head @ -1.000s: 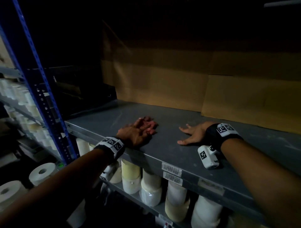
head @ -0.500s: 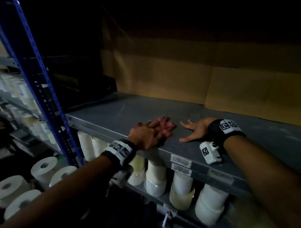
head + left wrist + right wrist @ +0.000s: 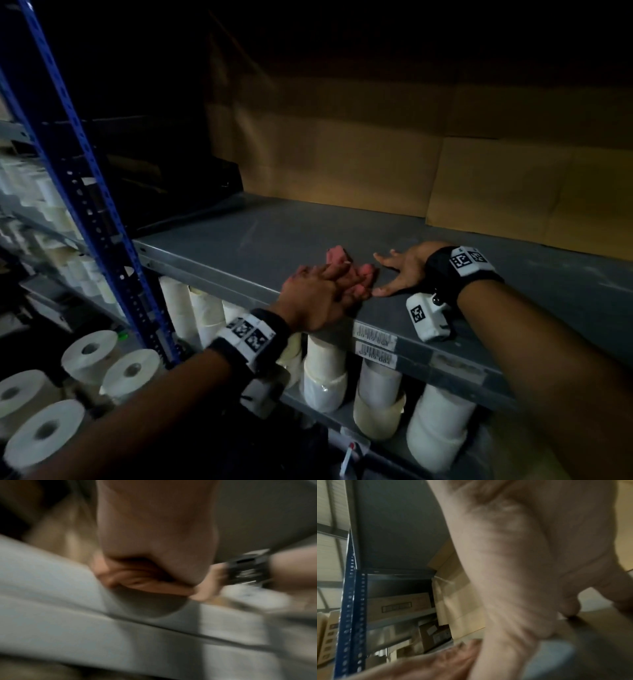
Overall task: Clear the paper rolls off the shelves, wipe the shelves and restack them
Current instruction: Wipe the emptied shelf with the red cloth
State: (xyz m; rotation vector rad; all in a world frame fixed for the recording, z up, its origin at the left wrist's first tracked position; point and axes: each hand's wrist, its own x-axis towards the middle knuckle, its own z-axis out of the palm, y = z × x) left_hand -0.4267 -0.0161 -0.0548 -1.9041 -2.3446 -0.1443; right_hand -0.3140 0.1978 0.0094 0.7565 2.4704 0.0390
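Observation:
A bare grey shelf (image 3: 239, 246) runs across the head view. My left hand (image 3: 342, 282) lies near its front edge with fingers stretched over a crumpled pink cloth (image 3: 337, 257), pressing it onto the shelf. The left wrist view is blurred and shows the palm (image 3: 154, 534) over the bunched cloth (image 3: 137, 580). Just to the right, my right hand (image 3: 394, 272) rests flat on the shelf with fingers spread, holding nothing; its thumb almost touches the left fingers. White paper rolls (image 3: 325, 370) stand on the shelf below, and more rolls (image 3: 89, 353) sit at lower left.
A blue perforated upright (image 3: 89, 205) stands at the shelf's left end. Brown cardboard (image 3: 376, 171) lines the back of the bay. Barcode labels (image 3: 375, 341) are stuck on the shelf's front lip. Boxes (image 3: 397, 605) fill the neighbouring bay in the right wrist view.
My left hand has slid the pink cloth rightward along the front of the shelf until it nearly meets the right hand. The right hand has stayed planted in place.

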